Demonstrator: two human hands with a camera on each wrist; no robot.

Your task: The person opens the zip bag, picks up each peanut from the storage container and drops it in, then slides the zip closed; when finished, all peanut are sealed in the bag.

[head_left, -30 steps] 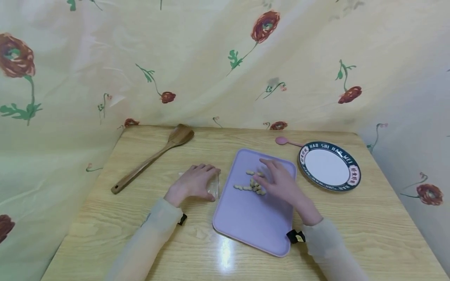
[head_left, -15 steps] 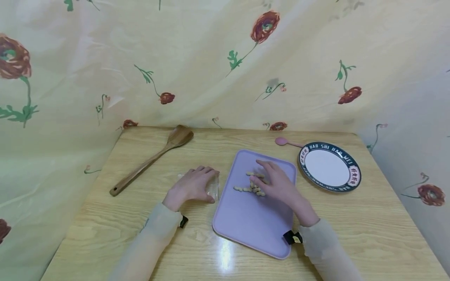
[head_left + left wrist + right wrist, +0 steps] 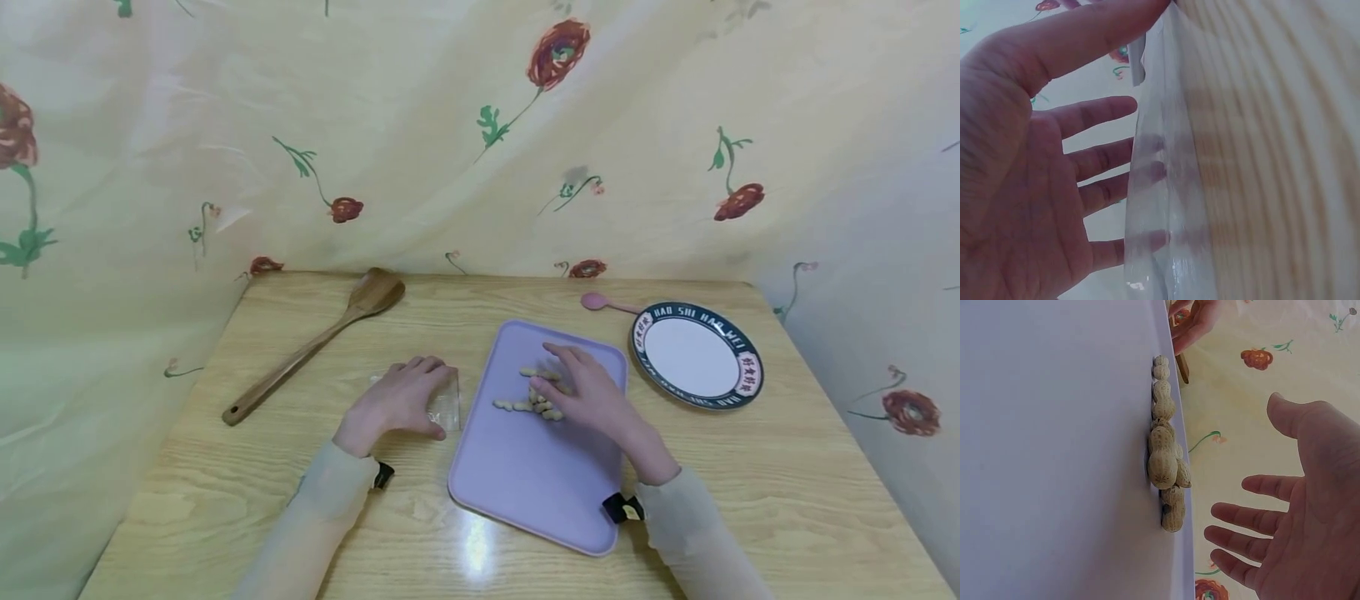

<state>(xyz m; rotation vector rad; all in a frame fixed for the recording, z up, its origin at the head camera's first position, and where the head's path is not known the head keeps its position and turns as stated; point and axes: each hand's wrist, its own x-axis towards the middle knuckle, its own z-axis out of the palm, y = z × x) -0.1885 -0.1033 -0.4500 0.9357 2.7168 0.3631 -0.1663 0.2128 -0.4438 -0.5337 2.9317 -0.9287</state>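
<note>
Several unshelled peanuts (image 3: 1163, 459) lie in a loose group on a lilac tray (image 3: 528, 483). Over them hovers my right hand (image 3: 588, 392), its fingers spread and apart from the peanuts in the right wrist view. Left of the tray, my left hand (image 3: 401, 400) is held over a clear plastic bag (image 3: 1166, 187) that lies flat on the table. Its fingers (image 3: 1107, 187) are extended, and some show through the bag's film in the left wrist view. Whether the fingertips touch the bag, I cannot tell. Part of the bag is hidden beneath the hand in the head view.
A wooden spatula (image 3: 315, 342) lies slanted at the left of the wooden table (image 3: 225, 500). At the back right is a white plate (image 3: 690, 358) with a dark lettered rim, and a pink spoon (image 3: 596, 302) partly behind it. Floral cloth (image 3: 420, 125) hangs behind the table.
The head view has shifted slightly, so everything sits a little further left. My right hand moved slightly left over the peanuts early on; the left hand keeps its place by the bag.
</note>
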